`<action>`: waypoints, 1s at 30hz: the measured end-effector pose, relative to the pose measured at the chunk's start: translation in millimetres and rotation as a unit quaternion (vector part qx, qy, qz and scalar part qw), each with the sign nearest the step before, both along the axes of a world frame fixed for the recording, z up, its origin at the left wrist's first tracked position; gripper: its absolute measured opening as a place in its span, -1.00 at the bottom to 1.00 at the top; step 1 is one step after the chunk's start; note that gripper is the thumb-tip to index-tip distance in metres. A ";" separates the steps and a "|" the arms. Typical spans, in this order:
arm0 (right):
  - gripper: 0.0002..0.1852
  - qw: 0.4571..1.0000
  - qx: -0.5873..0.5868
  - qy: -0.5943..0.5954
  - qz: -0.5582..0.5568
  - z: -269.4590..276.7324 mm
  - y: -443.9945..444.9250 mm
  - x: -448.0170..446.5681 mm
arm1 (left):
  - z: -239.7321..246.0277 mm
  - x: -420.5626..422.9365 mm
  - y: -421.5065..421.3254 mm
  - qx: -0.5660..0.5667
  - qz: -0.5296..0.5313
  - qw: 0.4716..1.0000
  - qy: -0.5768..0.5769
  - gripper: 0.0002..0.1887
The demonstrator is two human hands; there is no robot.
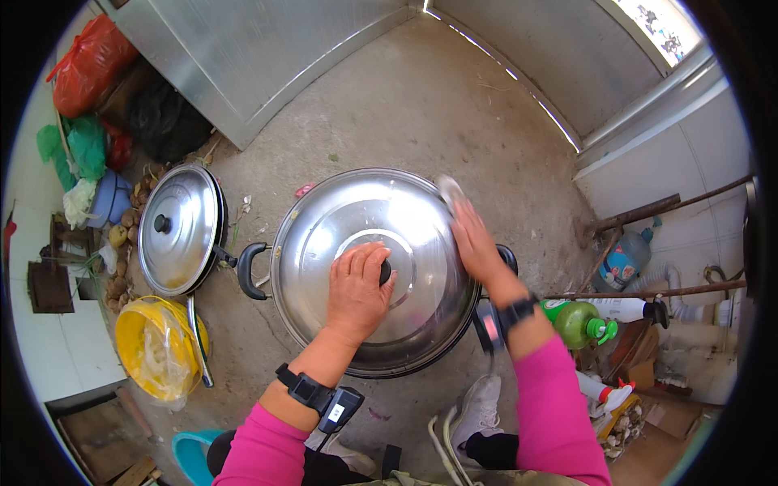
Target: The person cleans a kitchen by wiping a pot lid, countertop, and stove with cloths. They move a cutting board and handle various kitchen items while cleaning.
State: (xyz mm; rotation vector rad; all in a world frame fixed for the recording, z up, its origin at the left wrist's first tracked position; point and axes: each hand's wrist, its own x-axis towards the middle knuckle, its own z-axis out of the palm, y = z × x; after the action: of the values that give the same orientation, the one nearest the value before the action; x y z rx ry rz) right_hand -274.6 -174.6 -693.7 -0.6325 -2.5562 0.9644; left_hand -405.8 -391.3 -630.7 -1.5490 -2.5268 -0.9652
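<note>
A large stainless steel pot lid [328,200] sits on a wide pot [401,372] with black side handles. My left hand [358,285] lies at the middle of the lid, fingers curled around its black knob [385,271]. At the lid's right rim, my right hand [477,243] presses a pale grey pad [450,193] flat under its fingers. The pad is blurred, so its material is unclear. Beyond my right wrist, the pot's right handle [507,258] is partly hidden; its left handle [248,271] shows fully.
To the left, a lidded pan [182,225] stands near potatoes [129,217] and a yellow bucket [130,358]. A teal basin [191,452] is by my leg. Bottles, including a green pump bottle [571,322], lie at right. A metal door panel [200,48] stands upper left.
</note>
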 end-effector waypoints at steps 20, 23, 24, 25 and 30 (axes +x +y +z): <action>-0.55 0.974 0.186 -0.047 0.118 75.1 -89.3 2.8 | -3.6 0.4 1.4 0.035 -0.014 0.999 -0.033 -0.55; -0.57 0.985 0.146 -0.060 0.063 56.2 -32.1 -105.3 | -5.4 -1.5 0.7 0.017 -0.013 0.999 -0.035 -0.56; -0.57 0.983 0.113 -0.056 0.135 49.2 -28.0 -138.4 | -5.6 -1.6 -1.1 0.009 -0.019 0.999 -0.034 -0.57; -0.58 0.980 0.064 -0.057 0.178 44.6 -32.3 -164.3 | -5.7 -2.4 -2.2 -0.007 -0.024 0.999 -0.041 -0.57; -0.55 0.842 0.111 -0.121 0.514 70.5 -65.3 -176.3 | -5.5 -3.2 -6.6 -0.006 -0.021 1.000 -0.007 -0.56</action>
State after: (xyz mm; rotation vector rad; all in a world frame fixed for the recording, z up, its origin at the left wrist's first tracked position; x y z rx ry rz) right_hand -450.9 -239.9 -623.2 0.8553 -3.1584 0.8344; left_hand -409.0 -397.9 -636.2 -1.6105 -2.5227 -0.9704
